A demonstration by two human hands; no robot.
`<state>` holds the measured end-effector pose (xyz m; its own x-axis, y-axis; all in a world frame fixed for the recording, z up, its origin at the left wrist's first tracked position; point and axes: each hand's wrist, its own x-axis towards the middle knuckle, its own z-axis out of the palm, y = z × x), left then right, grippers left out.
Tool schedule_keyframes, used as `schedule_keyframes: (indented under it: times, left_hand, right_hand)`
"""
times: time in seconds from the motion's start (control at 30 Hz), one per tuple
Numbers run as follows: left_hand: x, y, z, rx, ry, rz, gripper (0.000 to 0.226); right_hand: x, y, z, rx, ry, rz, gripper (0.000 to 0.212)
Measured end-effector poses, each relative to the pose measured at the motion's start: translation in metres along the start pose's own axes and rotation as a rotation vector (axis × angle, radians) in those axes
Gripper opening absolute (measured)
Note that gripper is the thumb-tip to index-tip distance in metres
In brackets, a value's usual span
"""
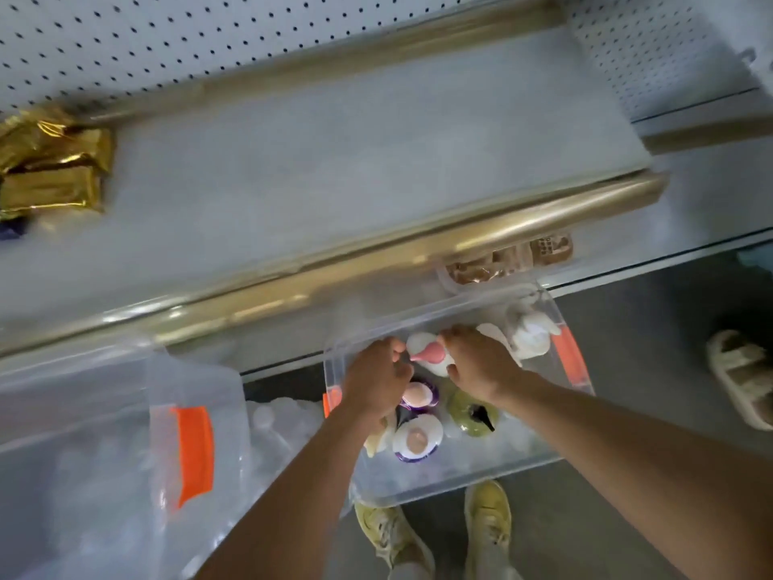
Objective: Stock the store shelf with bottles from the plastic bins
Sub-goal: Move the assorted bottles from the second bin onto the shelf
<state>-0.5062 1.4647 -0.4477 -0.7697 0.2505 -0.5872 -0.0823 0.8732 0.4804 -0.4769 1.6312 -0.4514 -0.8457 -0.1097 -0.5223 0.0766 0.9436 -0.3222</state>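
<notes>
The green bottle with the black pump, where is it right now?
The green bottle stands in the clear bin on the floor, just under the right hand, to the right of the purple-capped bottles.

shelf: gold packets at left | floor: clear bin

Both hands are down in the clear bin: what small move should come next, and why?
Probably lift the pink-capped bottle up toward the shelf. The left hand and right hand flank it inside the bin, and the shelf above has bare space.
</notes>
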Motion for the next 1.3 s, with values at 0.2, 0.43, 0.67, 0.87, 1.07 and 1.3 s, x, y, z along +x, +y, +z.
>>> schedule_keyframes:
  times: [0.2,0.43,0.67,0.87,1.07,1.3]
  left_hand:
    - [0.044,-0.018,0.032,0.028,-0.106,-0.012,0.03]
    - [0.055,-0.018,0.038,-0.13,-0.187,-0.046,0.035]
    - [0.043,-0.012,0.033,-0.257,-0.226,-0.012,0.036]
    - [0.023,-0.003,0.013,-0.405,-0.096,-0.002,0.058]
    - [-0.005,0.017,-0.016,-0.461,-0.136,0.09,0.076]
    - [-0.057,0.052,-0.076,-0.612,-0.233,0.112,0.094]
  right_hand:
    - [0.038,0.005,0.045,-0.077,-0.002,-0.05,0.038]
    - [0.044,0.004,0.054,-0.175,0.096,-0.04,0.027]
    - [0.029,0.005,0.033,-0.22,0.057,-0.1,0.036]
    - [0.008,-0.008,-0.023,-0.19,0.068,-0.153,0.036]
    - [-0.03,-0.031,-0.098,-0.199,0.039,-0.294,0.033]
    - [-0.084,-0.073,-0.205,-0.085,0.098,-0.353,0.024]
